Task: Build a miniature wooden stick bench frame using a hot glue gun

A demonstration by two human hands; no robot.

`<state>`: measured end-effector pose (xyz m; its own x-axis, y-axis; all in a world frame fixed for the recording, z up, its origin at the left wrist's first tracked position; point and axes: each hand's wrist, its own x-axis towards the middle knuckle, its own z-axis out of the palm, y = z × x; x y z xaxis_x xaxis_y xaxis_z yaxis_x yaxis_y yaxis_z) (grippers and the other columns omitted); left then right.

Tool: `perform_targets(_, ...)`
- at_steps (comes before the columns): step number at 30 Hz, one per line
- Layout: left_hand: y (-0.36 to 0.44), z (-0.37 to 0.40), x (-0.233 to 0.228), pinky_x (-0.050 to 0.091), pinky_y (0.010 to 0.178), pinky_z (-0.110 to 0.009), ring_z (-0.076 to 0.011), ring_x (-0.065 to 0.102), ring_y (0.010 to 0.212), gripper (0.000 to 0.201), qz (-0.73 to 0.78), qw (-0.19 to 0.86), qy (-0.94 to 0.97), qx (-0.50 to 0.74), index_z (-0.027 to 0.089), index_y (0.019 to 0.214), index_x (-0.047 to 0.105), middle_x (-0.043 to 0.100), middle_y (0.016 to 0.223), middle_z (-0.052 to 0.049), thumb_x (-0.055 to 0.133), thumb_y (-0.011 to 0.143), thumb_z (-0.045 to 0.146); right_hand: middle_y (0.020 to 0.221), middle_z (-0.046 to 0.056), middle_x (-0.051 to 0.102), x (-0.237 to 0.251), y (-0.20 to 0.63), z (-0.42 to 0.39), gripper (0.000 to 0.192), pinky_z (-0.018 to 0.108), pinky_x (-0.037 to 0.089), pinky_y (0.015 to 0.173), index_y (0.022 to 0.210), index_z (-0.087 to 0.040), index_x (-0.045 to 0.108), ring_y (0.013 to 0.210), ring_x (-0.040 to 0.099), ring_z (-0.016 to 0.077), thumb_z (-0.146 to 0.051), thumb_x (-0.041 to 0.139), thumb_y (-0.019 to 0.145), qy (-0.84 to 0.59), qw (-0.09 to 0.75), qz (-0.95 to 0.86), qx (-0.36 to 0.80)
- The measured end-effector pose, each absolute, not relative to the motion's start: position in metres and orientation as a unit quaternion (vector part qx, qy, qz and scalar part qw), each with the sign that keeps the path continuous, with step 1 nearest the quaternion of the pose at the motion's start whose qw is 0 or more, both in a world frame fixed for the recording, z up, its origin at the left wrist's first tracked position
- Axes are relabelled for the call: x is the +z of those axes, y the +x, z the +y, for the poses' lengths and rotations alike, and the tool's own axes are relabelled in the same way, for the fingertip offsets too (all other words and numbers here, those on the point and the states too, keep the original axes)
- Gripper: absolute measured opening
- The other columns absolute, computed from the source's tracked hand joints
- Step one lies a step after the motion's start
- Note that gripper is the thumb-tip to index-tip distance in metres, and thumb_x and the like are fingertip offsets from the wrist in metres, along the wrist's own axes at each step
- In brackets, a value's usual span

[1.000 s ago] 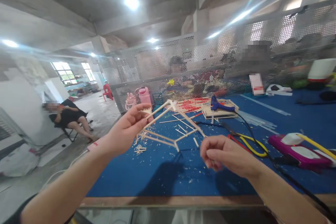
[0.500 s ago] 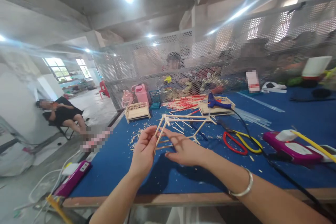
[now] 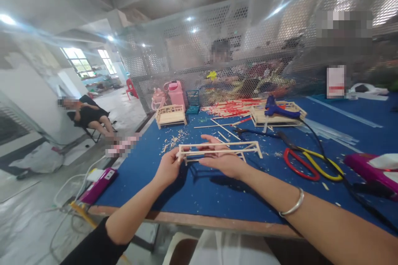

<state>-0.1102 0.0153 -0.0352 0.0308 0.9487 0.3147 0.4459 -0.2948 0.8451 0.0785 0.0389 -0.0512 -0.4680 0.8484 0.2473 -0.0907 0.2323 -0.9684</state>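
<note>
A small frame of pale wooden sticks (image 3: 217, 152) is held low above the blue table, its long rails running left to right. My left hand (image 3: 169, 166) pinches its left end near a corner joint. Around the middle of the rails is my right hand (image 3: 228, 165), its fingers stretched out and apart from the thumb; whether it touches the sticks I cannot tell. Beyond the hands stands a small wooden bench-like piece (image 3: 171, 116). A blue glue gun (image 3: 281, 111) rests on another stick-built piece (image 3: 258, 116).
Red-and-natural sticks (image 3: 236, 107) lie piled at the back, with wood scraps (image 3: 175, 138) nearer. To the right are pliers with red and yellow handles (image 3: 301, 165), clear glue sticks (image 3: 334, 132) and a purple power strip (image 3: 362, 163). Someone reclines in a chair (image 3: 93, 118) at left.
The frame has been turned so its long rails lie nearly level and lower. My left hand has shifted to its left end corner, and the right hand's fingers have opened. The view has tilted down.
</note>
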Motion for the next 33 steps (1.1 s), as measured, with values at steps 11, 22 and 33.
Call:
perform_targets(11,-0.110,0.013,-0.029,0.046,0.077,-0.030,-0.0195,0.061,0.084,0.033,0.595,0.223,0.638,0.435,0.015,0.097,0.066,0.070,0.092,-0.006,0.046,0.072,0.019,0.076,0.000,0.069,-0.031,0.075,0.020,0.046,0.030,0.050,0.067,0.103,-0.023,0.054,0.064,0.063,0.0142,-0.038,0.072,0.064,-0.215,0.523,-0.410,0.716)
perform_targets(22,-0.091,0.000,0.052,0.027,0.046,-0.025,-0.0134,0.045,0.046,0.043,0.658,0.061,0.721,0.208,0.019,0.053,0.054,0.053,0.047,0.001,0.052,0.073,0.057,0.072,0.000,0.069,-0.028,0.076,0.020,0.039,0.028,0.050,0.066,0.094,-0.023,0.057,0.062,0.063,0.0131,-0.038,0.074,0.062,-0.224,0.507,-0.386,0.738)
perform_targets(33,-0.087,0.012,0.066,0.028,0.049,-0.026,-0.0147,0.046,0.049,0.037,0.611,-0.059,0.787,0.057,0.018,0.057,0.057,0.054,0.051,-0.002,0.044,0.087,0.038,0.070,0.001,0.070,-0.028,0.076,0.023,0.046,0.026,0.048,0.063,0.092,-0.021,0.057,0.060,0.063,0.0126,-0.047,0.076,0.059,-0.223,0.512,-0.381,0.737)
